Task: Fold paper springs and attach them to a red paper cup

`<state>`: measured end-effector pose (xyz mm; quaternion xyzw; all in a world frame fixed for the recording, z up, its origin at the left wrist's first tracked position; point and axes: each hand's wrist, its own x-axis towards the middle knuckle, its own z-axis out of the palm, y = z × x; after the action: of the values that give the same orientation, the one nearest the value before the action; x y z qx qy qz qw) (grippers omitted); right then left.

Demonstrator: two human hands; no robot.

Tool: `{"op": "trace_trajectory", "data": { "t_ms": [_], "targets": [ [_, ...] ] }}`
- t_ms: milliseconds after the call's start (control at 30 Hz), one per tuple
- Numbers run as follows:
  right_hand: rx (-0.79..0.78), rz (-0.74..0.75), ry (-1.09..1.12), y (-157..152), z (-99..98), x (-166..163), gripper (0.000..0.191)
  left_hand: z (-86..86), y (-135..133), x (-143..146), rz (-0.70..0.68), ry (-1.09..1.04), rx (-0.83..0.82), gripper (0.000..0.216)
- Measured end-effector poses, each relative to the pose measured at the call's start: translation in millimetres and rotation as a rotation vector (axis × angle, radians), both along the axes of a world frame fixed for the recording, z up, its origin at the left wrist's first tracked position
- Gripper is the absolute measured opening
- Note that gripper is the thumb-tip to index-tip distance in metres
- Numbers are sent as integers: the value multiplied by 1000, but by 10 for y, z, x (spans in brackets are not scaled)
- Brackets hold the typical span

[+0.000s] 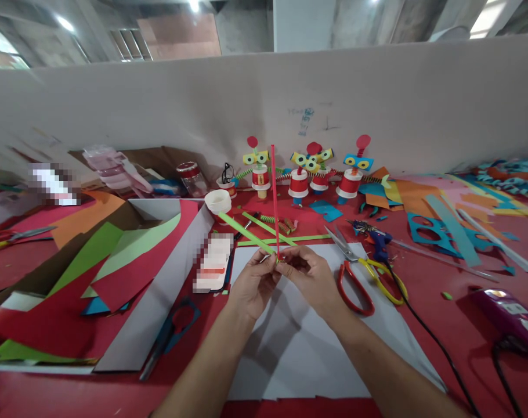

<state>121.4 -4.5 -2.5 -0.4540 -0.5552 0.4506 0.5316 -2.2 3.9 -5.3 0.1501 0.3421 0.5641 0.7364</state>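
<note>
My left hand (256, 281) and my right hand (311, 277) meet above a white sheet (285, 360), fingers pinched together. Between the fingertips they grip the joined ends of two paper strips. The red paper strip (275, 197) stands upright, while the green paper strip (245, 232) slants up to the left. Fingers partly hide the spot where the strips cross. Beyond my hands lie another green strip (307, 238) and small folded paper springs (285, 225). Scissors with red and yellow handles (355, 284) rest open to the right of my right hand.
Several paper-cup figures (299, 184) stand along the back. At left is a box (129, 348) of coloured paper, with a phone (214, 264) and a white cup (218, 202) nearby. A blue glue gun (380, 245), its cord and a purple device (503, 316) occupy the right.
</note>
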Motion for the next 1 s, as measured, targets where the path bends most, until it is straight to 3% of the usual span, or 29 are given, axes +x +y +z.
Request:
{"op": "trace_trajectory", "data": {
  "t_ms": [267, 433, 600, 800, 1000],
  "targets": [
    [184, 45, -81, -2, 48, 47, 5, 5, 7, -29, -114, -19, 42, 31],
    [175, 87, -117, 31, 63, 84, 1, 25, 2, -40, -153, 8, 82, 30],
    [129, 85, -75, 46, 13, 61, 5, 20, -3, -19, -76, 60, 62, 28],
    [177, -76, -145, -46, -44, -35, 20, 13, 6, 9, 84, 144, 16, 24],
    [257, -155, -271, -69, -41, -18, 9, -9, -19, 39, 83, 150, 36, 23]
  ]
}}
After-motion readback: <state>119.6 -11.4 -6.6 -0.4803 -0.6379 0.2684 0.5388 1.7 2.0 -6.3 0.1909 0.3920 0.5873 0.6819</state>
